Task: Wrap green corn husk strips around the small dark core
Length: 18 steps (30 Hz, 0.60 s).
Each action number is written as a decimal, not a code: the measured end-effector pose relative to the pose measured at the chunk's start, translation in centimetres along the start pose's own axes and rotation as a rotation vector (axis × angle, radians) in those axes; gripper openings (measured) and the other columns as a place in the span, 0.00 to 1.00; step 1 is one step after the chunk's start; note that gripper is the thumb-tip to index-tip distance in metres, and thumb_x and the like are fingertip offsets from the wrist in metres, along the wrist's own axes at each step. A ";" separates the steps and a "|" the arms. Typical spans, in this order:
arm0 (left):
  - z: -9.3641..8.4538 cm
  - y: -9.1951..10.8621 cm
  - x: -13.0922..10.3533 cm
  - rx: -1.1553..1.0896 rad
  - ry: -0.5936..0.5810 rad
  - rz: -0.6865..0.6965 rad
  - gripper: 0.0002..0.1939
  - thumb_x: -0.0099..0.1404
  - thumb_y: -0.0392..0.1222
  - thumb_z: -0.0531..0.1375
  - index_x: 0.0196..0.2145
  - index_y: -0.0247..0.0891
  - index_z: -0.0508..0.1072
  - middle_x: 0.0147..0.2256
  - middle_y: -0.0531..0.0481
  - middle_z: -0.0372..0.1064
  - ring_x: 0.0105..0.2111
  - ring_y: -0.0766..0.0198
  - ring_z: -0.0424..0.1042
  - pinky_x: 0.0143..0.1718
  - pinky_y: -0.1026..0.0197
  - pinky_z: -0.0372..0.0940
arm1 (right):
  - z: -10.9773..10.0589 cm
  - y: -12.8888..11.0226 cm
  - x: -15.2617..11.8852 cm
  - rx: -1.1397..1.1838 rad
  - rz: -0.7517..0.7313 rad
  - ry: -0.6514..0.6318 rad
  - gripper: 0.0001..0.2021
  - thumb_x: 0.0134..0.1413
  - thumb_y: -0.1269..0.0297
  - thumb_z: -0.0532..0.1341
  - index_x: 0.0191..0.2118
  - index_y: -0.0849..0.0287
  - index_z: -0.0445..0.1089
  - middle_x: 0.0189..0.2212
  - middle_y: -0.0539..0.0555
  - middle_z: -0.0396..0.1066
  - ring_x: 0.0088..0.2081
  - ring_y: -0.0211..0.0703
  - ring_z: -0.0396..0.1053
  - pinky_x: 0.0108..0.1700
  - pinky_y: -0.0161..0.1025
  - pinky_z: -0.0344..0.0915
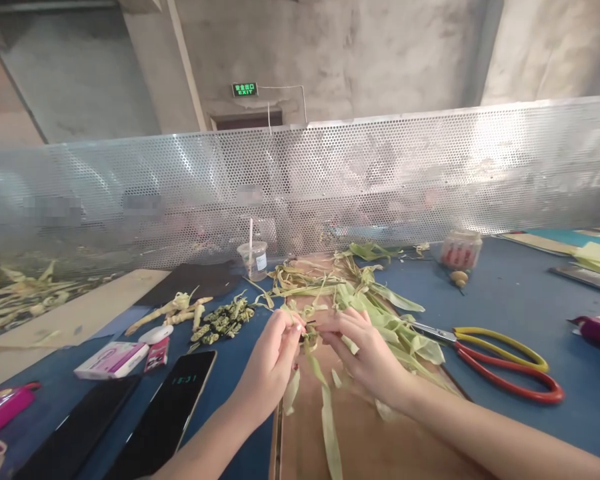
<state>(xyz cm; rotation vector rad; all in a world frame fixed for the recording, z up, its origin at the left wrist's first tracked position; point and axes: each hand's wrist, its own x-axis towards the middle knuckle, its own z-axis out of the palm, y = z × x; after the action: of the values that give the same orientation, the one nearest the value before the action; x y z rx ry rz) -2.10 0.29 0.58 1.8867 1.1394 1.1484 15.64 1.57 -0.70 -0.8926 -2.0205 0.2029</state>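
My left hand [276, 357] and my right hand [363, 350] meet over a brown board, fingertips pinched on a small bundle of pale green husk strips. One long strip [330, 427] hangs from it toward the board's near edge. Where the fingertips meet, a small dark piece shows, too small to make out. Loose green husks [375, 313] lie on the board beyond and beside my right hand. A pile of small dark green woven pieces [225, 320] sits to the left of my left hand, with pale twisted husk pieces [175, 308] beside it.
Scissors [505, 363] with red and yellow handles lie right of the board [380, 447]. A plastic cup with straw [254, 260] and a jar [461, 250] stand toward a perforated metal screen [330, 180]. Phones [167, 413], a pink-white box [111, 360] and a magenta object [5, 408] are left.
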 end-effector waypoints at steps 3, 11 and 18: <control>-0.1 -0.2 0.1 0.073 0.010 -0.026 0.12 0.68 0.49 0.45 0.32 0.41 0.60 0.21 0.60 0.46 0.19 0.70 0.49 0.23 0.66 0.49 | -0.1 0.1 -0.2 -0.033 -0.033 0.008 0.08 0.59 0.72 0.52 0.37 0.56 0.67 0.30 0.51 0.70 0.35 0.42 0.61 0.41 0.44 0.53; -0.2 -0.2 0.2 0.246 0.030 -0.019 0.13 0.67 0.49 0.45 0.28 0.41 0.58 0.20 0.59 0.49 0.20 0.69 0.52 0.23 0.65 0.48 | 0.0 0.6 -0.3 -0.086 -0.104 0.013 0.09 0.55 0.77 0.52 0.37 0.57 0.65 0.27 0.50 0.67 0.33 0.41 0.59 0.38 0.42 0.52; 0.0 0.2 0.0 0.207 0.068 0.026 0.10 0.66 0.46 0.47 0.28 0.40 0.59 0.22 0.56 0.56 0.22 0.67 0.59 0.24 0.65 0.53 | -0.2 0.7 -0.5 -0.106 -0.169 0.035 0.12 0.47 0.81 0.53 0.36 0.58 0.64 0.23 0.48 0.60 0.31 0.40 0.56 0.36 0.40 0.51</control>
<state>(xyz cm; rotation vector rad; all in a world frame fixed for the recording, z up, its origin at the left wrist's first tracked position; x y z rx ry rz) -2.06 0.25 0.75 2.0359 1.3193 1.1542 16.35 1.72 -1.19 -0.7800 -2.0771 -0.0134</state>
